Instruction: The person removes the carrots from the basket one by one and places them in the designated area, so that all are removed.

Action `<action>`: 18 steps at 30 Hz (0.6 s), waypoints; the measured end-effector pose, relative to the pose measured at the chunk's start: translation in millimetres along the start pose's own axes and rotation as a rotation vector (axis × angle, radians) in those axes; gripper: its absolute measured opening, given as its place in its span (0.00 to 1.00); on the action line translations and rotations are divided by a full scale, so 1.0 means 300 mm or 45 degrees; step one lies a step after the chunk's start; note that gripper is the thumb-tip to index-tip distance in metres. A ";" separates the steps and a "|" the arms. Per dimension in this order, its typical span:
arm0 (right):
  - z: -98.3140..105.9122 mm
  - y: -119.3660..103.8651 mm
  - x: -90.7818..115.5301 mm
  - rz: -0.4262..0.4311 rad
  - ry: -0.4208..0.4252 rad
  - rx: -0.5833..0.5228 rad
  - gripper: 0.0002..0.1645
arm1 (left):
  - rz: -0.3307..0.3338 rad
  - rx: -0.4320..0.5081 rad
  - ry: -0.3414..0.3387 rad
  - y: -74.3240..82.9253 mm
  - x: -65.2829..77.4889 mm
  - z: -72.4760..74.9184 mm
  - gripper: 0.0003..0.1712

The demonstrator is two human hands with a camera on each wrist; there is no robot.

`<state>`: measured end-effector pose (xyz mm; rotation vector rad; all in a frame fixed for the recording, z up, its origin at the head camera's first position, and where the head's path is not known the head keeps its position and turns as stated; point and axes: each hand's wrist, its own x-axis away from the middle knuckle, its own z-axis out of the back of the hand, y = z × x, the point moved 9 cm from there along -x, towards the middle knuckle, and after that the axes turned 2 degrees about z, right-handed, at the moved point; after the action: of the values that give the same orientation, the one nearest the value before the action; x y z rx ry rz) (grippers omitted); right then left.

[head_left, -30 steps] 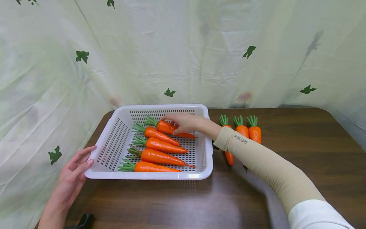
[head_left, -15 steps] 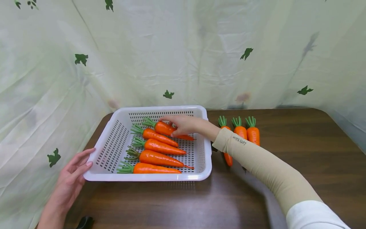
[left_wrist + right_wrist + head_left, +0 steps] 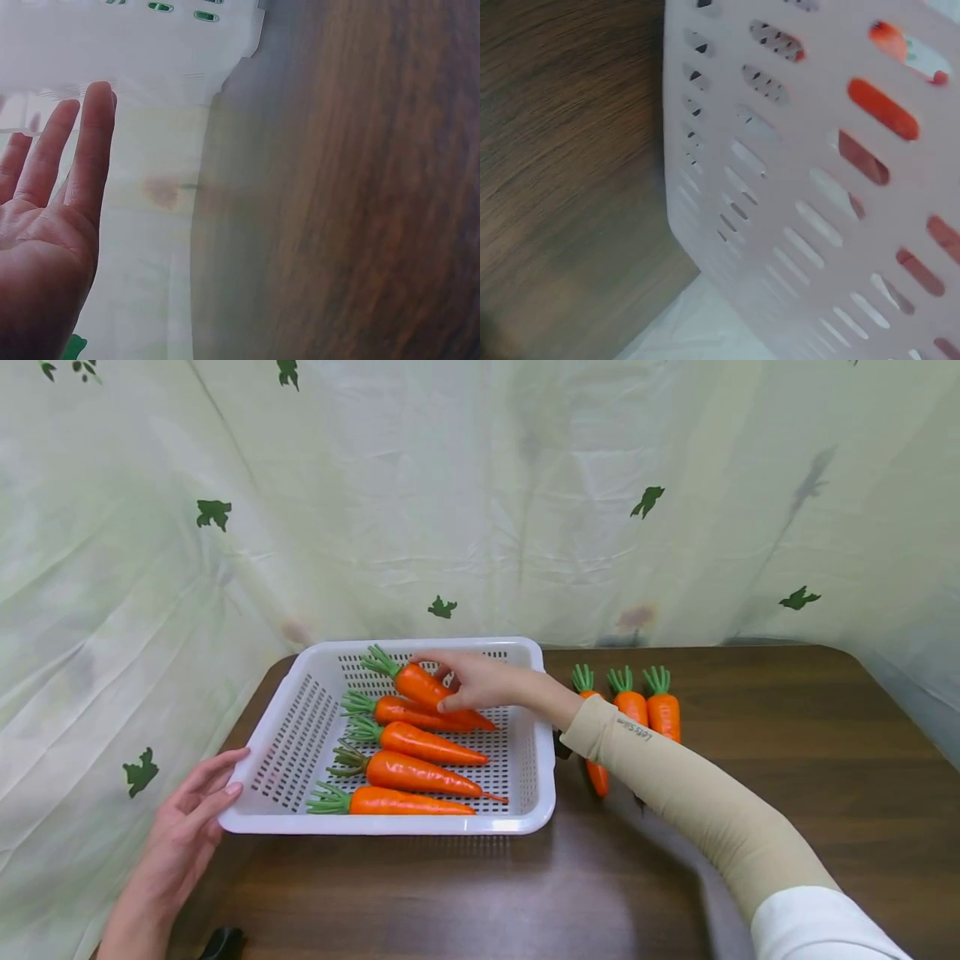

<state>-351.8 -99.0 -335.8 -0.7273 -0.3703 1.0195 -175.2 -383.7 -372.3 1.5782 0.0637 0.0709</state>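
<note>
- I see the right hand (image 3: pixel 480 681) clamped on a carrot (image 3: pixel 422 685), thumb on its near side and fingertips on its far side.
- That carrot is inside the white basket (image 3: pixel 337 824); its green leaves stick out left of my grip, its tip pointing right and nearer me, overlapping the next carrot (image 3: pixel 401 710).
- Nearer than the grip, three more carrots (image 3: pixel 420 775) lie in a row, leaves to the left.
- Left of the grip, at the basket's near left corner, I have the left hand (image 3: pixel 183 827) touching the rim, its fingers apart and extended.
- Right of the grip, outside the basket, three upright-leafed carrots (image 3: pixel 632 706) lie on the wooden table (image 3: pixel 810 735), partly behind the beige sleeve (image 3: pixel 682 772).
- Beyond it all hangs a pale curtain (image 3: pixel 480 510).
</note>
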 end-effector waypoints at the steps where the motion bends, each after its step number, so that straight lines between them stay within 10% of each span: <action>1: 0.006 -0.004 0.002 0.006 0.013 -0.025 0.44 | -0.001 -0.002 0.000 0.001 -0.002 -0.001 0.26; 18: 0.089 -0.118 0.082 0.194 0.174 -0.120 0.47 | -0.012 0.027 -0.004 0.001 -0.009 0.001 0.25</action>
<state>-333.3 -79.0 -293.1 -0.9160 -0.2483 1.0938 -177.8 -384.3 -371.9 1.5994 0.0697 0.0603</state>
